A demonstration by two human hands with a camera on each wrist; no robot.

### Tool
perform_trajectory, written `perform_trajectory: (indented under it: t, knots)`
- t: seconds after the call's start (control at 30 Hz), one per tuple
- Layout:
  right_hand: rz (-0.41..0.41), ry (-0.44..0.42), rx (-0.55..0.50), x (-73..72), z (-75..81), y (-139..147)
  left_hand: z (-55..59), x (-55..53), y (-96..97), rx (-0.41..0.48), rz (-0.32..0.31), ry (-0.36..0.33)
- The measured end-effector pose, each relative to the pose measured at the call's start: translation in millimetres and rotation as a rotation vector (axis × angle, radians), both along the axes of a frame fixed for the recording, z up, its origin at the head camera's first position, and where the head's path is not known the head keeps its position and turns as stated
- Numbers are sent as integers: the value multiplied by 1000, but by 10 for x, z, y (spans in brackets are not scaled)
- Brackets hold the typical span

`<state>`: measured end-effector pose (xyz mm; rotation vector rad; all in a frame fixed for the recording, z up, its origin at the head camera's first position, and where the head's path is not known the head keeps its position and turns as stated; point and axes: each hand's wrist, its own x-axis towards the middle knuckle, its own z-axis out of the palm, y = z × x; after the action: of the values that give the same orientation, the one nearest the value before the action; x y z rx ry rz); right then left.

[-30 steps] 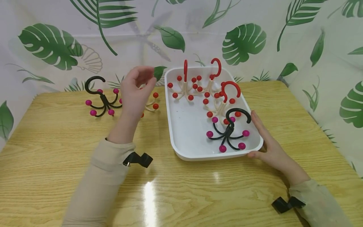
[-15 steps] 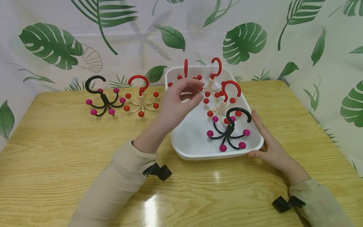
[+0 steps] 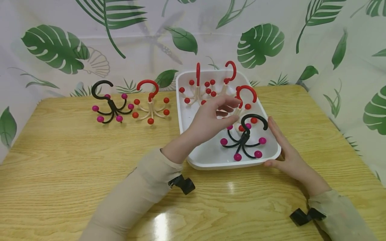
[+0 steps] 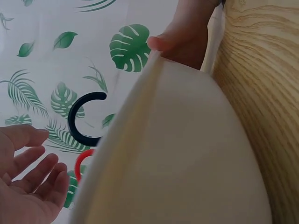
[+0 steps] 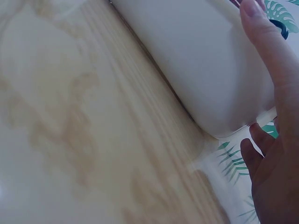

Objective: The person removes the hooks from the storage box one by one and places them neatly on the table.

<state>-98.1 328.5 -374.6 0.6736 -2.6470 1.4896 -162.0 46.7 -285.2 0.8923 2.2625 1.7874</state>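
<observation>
My left hand [image 3: 212, 117] hovers over the white tray [image 3: 208, 155], fingers loosely bent and nothing between them. At the tray's near right corner, my right hand [image 3: 287, 160] holds the wall between thumb and fingers. Inside the tray's near right part stands a black hook hanger [image 3: 245, 138] with magenta ball tips. Behind it are three cream hangers with red hooks and balls: a back left hanger [image 3: 198, 75], a back right hanger [image 3: 234, 72] and a middle hanger [image 3: 255, 96], partly hidden by my left hand.
Left of the tray, a black hanger [image 3: 112, 105] with magenta balls and a cream hanger [image 3: 151, 99] with a red hook stand side by side on the wooden table [image 3: 75, 157]. A leaf-patterned cloth [image 3: 211, 40] hangs behind the table.
My left hand has moved right, from in front of the red-hooked hanger on the table to over the tray, then slightly nearer. The right hand stays at the tray corner; the hangers have not moved.
</observation>
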Motion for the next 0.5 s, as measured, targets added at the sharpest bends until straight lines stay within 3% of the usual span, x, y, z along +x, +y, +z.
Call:
perform_trajectory:
  t: [0.5]
  knots:
    - [1, 14, 14, 0, -4, 7, -181, -15, 182, -85, -104, -41]
